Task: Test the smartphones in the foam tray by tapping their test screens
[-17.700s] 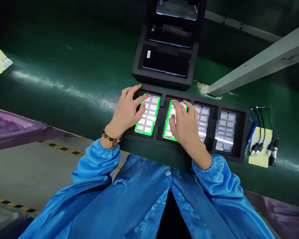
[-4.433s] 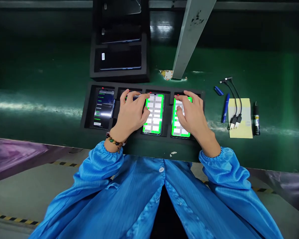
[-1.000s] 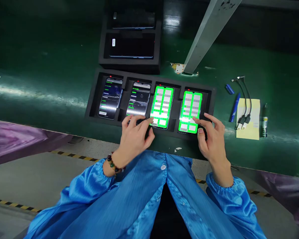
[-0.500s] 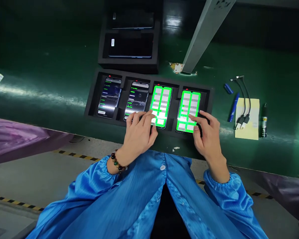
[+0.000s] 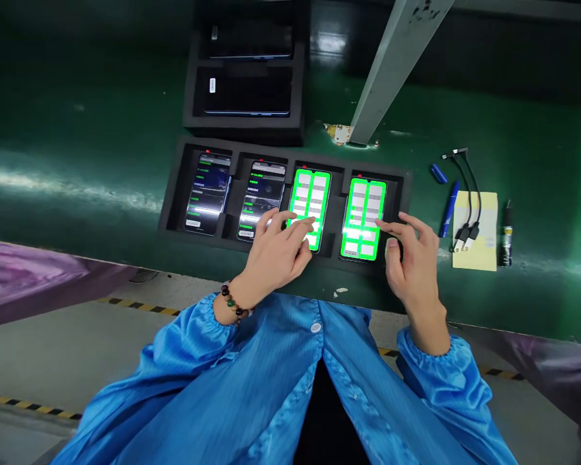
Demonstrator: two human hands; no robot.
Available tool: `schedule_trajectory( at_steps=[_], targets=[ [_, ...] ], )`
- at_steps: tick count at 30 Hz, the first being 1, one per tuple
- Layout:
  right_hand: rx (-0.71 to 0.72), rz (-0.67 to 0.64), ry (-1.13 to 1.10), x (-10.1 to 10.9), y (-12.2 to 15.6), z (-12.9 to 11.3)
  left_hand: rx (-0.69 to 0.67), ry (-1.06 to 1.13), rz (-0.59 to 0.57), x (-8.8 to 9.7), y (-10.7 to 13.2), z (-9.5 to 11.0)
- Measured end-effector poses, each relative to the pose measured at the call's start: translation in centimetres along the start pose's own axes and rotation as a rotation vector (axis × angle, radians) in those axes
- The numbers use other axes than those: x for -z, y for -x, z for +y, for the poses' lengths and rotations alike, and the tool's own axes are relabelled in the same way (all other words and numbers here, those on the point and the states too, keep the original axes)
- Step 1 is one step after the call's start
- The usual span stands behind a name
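Note:
A black foam tray (image 5: 172,194) bears several smartphones in a row. Two of them, the far-left smartphone (image 5: 207,194) and the dark-screened smartphone (image 5: 262,194) beside it, show lists of green text. Over the lower part of a smartphone with a green and white grid (image 5: 311,194) lies my left hand (image 5: 278,248), fingers stretched out, holding nothing. My right hand (image 5: 414,258) is spread at the right edge of the rightmost smartphone (image 5: 363,213), which has the same kind of grid. Its index fingertip is at the screen; I cannot tell whether it touches.
Behind stands a second foam tray (image 5: 295,123) with dark smartphones (image 5: 252,93). A grey metal post (image 5: 382,71) rises from the green table. To the right lie a blue marker (image 5: 450,210), its cap (image 5: 438,173), short black cables (image 5: 473,194) on yellow paper (image 5: 479,255) and a black pen (image 5: 507,236).
My left hand has slid right across the grid-screened smartphone. My right hand has shifted right, its index finger going from mid-screen to the screen's right edge. The view has moved slightly.

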State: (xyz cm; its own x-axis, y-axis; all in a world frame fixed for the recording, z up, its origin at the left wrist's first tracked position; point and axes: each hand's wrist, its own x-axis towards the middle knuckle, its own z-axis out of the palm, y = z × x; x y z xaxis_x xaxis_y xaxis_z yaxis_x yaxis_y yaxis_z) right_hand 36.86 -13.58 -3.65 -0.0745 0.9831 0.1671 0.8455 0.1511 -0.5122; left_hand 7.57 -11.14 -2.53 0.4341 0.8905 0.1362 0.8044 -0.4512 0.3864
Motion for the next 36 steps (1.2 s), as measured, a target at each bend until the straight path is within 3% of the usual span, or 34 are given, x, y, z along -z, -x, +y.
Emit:
schedule_trajectory(
  at_steps=[7,13,22,31,36],
  targets=[
    [0.030,-0.041,-0.025,-0.9,-0.9,-1.0,0.108,-0.084,0.132,0.8,0.8,-1.6],
    [0.142,-0.119,-0.044,-2.2,-2.2,-2.6,0.108,-0.056,0.113,0.2,-0.4,-1.1],
    [-0.001,-0.010,-0.003,0.2,-0.9,0.3,-0.047,0.009,0.032,-1.0,-2.0,0.4],
    [0.048,-0.033,-0.017,-1.4,-2.8,-1.1,0.134,-0.067,0.140,0.0,-1.2,-1.9],
    [0.120,-0.089,-0.045,-2.3,-3.6,-2.2,0.103,-0.080,0.137,-0.6,-2.0,-1.2]
  ],
)
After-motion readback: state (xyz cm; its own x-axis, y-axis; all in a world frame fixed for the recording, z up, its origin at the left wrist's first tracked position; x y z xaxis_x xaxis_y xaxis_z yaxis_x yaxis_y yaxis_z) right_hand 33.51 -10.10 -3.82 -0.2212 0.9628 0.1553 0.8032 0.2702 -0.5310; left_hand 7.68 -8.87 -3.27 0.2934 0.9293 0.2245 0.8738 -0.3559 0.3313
